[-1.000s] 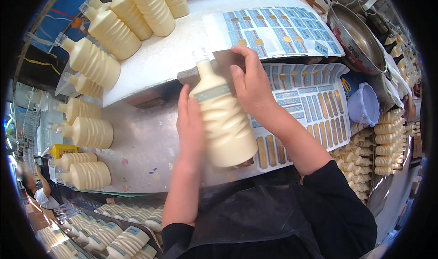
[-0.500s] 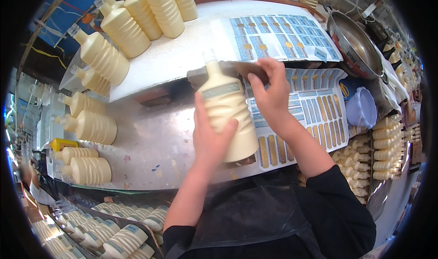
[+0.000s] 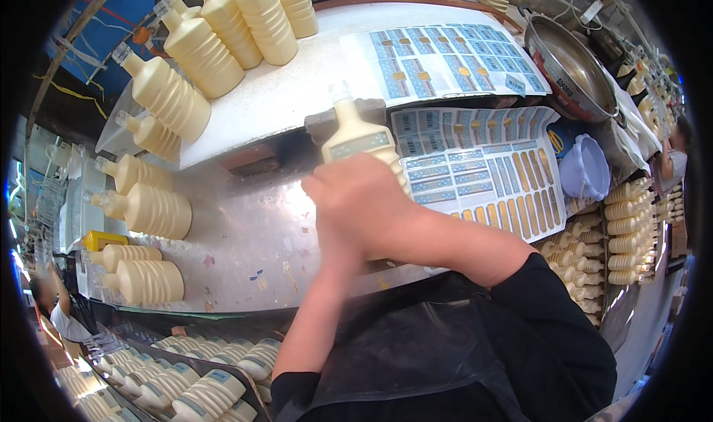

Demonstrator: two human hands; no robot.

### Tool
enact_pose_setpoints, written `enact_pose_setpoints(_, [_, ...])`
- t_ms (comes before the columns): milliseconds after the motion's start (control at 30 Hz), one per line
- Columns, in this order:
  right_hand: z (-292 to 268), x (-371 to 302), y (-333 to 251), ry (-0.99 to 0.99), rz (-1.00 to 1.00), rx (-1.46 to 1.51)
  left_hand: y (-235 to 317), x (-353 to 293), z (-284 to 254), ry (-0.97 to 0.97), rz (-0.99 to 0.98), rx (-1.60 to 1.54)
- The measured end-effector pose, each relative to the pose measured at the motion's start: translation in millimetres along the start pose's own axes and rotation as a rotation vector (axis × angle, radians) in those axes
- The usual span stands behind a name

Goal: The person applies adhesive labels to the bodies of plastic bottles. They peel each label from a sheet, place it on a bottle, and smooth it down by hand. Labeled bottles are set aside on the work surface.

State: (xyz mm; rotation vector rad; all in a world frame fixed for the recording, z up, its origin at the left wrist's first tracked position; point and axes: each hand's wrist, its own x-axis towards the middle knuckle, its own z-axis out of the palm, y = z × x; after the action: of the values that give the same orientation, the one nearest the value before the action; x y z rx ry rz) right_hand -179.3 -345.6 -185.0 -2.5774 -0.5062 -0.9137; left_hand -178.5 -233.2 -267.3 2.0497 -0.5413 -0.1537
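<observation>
A cream plastic bottle [image 3: 360, 131] with wavy ribbed sides and a clear neck lies tilted on a dark grey block [image 3: 321, 127], neck pointing away. Across its shoulder runs a grey-blue label strip [image 3: 358, 145]. My right hand [image 3: 364, 199] reaches over the bottle's middle, just below the strip, with its fingers curled. Whatever it grips is hidden; the brown flat piece it held earlier does not show. My left hand [image 3: 338, 245] is at the bottle's lower part, blurred and mostly covered by my right hand, so its fingers are hidden.
Label sheets [image 3: 483, 171] lie right of the bottle, with another sheet [image 3: 438, 58] on the raised white board [image 3: 327, 54]. Cream bottles [image 3: 152, 208] stand or lie at the left. At right are a metal pan [image 3: 568, 69] and a lilac bucket [image 3: 587, 171]. Labelled bottles [image 3: 208, 392] fill crates at lower left.
My right hand has swung left and down from beside the bottle's neck to across its body, covering much of my left hand. The brown flat piece has gone from sight.
</observation>
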Motion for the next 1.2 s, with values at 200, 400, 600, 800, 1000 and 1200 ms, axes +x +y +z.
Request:
enact_pose_setpoints(200, [-33,-25,56,0.189,0.619,0.359,32,5,-13,0.130,0.213,0.075])
enact_pose_setpoints(400, [1,-74,95,0.326,0.918,0.751,36,8,-9,0.017,0.004,-0.029])
enact_pose_setpoints(600, [-23,-52,81,0.309,0.831,0.713,27,8,-4,0.053,-0.089,-0.305])
enact_pose_setpoints(800, [-36,-68,108,0.316,0.746,0.462,30,-6,-4,0.047,-0.194,-0.322])
enact_pose_setpoints(1000, [-95,-124,120,-0.001,1.057,0.789,27,-34,3,0.065,-0.163,-0.368])
enact_pose_setpoints(1200, [-109,-174,68,-0.245,0.970,0.293,30,-33,4,0.075,-0.150,-0.358])
